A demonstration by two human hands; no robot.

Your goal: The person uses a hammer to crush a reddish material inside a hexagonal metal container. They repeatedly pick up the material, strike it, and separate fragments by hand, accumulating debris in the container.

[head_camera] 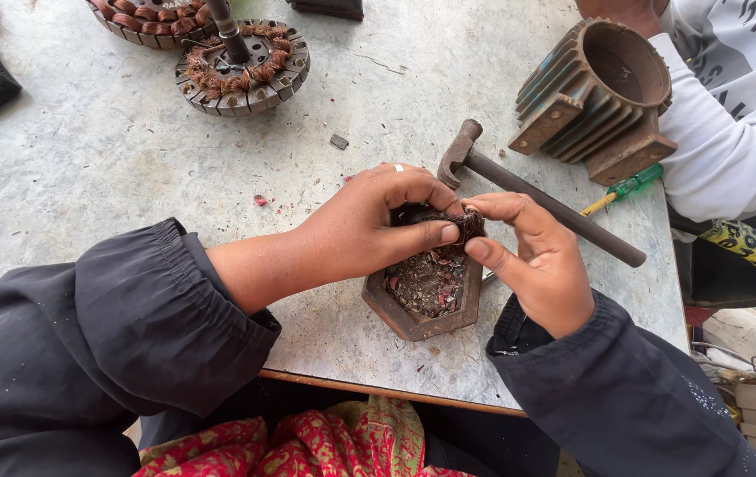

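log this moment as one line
left hand: grips dark wire clump | right hand: pinches same clump | below: hexagonal tray | nearby: hammer

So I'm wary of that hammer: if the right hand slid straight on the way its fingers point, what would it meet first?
Probably not the hammer. The right hand points up-left, so it would meet the dark wire bundle and the left hand first.

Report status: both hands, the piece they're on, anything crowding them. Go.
Left hand and right hand both pinching a dark wire clump over the hexagonal rusty tray. Hammer lies just behind the right hand, close.
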